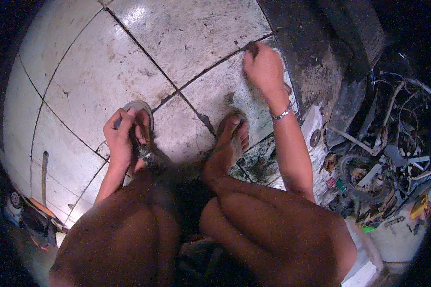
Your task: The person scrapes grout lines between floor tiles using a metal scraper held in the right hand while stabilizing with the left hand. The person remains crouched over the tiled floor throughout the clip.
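Note:
My left hand (116, 139) is closed beside my left sandal (150, 111), with a small dark grey piece (117, 124) showing between the fingers. My right hand (265, 69) is farther off on the right, its fingers curled above a white floor tile (210, 28). A dark brown lump (252, 48) shows at its fingertips; what it is stays unclear. A metal bracelet (281, 113) circles that wrist. Between the hands, my right foot is in a grey-brown sandal (239, 143). My bare knees fill the lower part of the view.
A tangled heap of scrap (383, 177) with rods, wires and a wheel-like ring lies along the right. Beyond my right hand runs a dark, dirty raised edge (306, 52). At far left are a long thin handle (45, 177) and a dark clutter of items (39, 225).

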A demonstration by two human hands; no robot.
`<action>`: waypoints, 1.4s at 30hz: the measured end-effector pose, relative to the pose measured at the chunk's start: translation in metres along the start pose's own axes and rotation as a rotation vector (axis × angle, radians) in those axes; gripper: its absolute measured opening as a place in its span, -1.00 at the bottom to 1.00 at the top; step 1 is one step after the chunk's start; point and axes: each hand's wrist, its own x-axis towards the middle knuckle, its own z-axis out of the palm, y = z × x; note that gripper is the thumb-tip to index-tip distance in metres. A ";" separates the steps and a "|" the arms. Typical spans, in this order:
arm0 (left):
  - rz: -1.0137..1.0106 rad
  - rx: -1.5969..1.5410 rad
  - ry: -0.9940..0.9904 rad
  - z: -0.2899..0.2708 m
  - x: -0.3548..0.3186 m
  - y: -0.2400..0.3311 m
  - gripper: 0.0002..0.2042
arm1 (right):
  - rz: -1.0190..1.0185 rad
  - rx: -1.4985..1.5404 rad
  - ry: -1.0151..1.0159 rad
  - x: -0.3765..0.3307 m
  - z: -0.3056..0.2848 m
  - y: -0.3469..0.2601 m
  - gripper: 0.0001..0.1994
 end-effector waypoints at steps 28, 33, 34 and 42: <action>-0.008 -0.037 -0.036 -0.001 0.002 -0.001 -0.68 | -0.093 0.174 -0.019 -0.013 0.007 -0.002 -0.73; -0.049 -0.029 -0.017 -0.001 -0.001 0.002 -0.68 | 0.014 0.220 0.205 -0.007 0.011 0.012 -0.73; -0.038 -0.014 -0.014 0.000 -0.001 0.003 -0.68 | 0.100 0.183 0.155 -0.007 0.011 0.012 -0.71; 0.040 0.068 0.012 0.001 -0.001 0.003 -0.68 | 0.132 -0.081 0.235 0.017 -0.005 0.048 -0.63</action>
